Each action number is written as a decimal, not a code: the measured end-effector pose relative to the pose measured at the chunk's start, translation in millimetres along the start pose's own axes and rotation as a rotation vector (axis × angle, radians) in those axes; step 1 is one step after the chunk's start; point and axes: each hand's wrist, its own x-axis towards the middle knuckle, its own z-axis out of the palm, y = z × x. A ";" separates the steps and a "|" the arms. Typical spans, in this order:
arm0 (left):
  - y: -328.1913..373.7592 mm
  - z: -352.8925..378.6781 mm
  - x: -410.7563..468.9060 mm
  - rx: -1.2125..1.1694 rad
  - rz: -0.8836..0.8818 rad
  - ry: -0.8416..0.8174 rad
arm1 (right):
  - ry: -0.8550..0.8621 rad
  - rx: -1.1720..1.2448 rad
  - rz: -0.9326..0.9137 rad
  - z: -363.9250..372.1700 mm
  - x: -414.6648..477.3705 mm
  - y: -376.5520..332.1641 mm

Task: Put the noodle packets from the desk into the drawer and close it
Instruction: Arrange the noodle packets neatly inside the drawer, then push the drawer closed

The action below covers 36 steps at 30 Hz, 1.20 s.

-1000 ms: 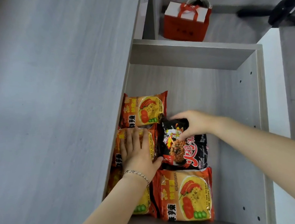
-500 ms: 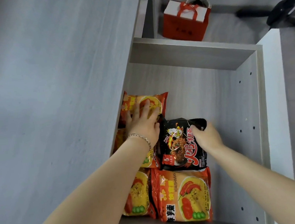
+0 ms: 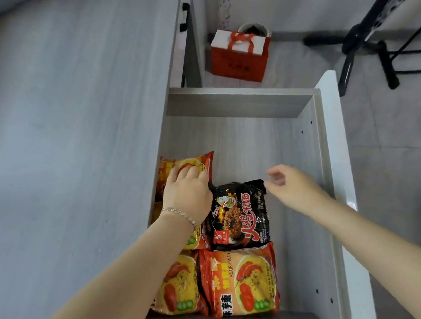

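The grey drawer (image 3: 325,171) stands pulled out beside the desk (image 3: 70,150). Several noodle packets lie flat inside it along the left. A black packet (image 3: 240,216) sits in the middle. Orange packets lie at the front right (image 3: 241,282), at the front left (image 3: 177,288) and at the far end (image 3: 186,165). My left hand (image 3: 186,194) presses palm-down on the far orange packet, its fingers spread. Just off the black packet's upper right corner, my right hand (image 3: 291,189) hovers with loosely parted fingers and holds nothing.
A red and white gift bag (image 3: 240,55) stands on the floor beyond the drawer. A black stand (image 3: 363,34) with legs occupies the upper right floor. The right half of the drawer bottom (image 3: 292,228) shows bare wood.
My right hand has let go of the black packet and lifted away to the right. My left hand has slid further along the orange packets towards the drawer's far end.
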 end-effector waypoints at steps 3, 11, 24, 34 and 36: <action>-13.1 -4.4 -23.9 -0.111 -0.002 0.247 | 0.297 -0.062 -0.088 -35.7 -18.3 -0.2; -59.8 8.4 -58.4 -0.164 -0.226 0.131 | 0.338 0.072 0.296 -31.3 -46.5 26.9; -67.0 13.3 -62.0 -0.323 -0.331 0.292 | 0.383 0.454 0.312 -5.9 -37.5 -3.1; -73.2 13.9 -60.9 -0.387 -0.311 0.282 | -0.080 0.713 0.165 53.6 -15.0 -104.3; -72.9 13.0 -60.6 -0.395 -0.294 0.308 | -0.193 0.745 0.168 65.6 -6.8 -123.8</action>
